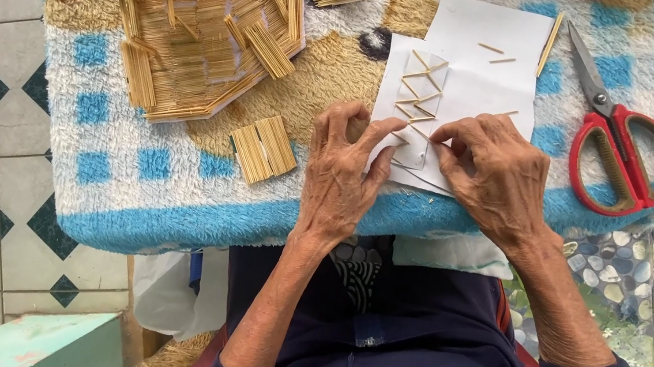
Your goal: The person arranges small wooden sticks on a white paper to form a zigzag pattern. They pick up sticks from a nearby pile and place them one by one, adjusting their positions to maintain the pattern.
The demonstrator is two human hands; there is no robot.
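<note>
Two hands, left hand (339, 178) and right hand (496, 178), pinch thin sticks (420, 92) on white paper (489, 78).

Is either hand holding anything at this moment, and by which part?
Both hands, left hand and right hand, pinch a thin stick at its ends, over the paper strip. Whether it is lifted cannot be told.

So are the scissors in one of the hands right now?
No, the scissors lie on the mat, apart from the right hand.
</note>
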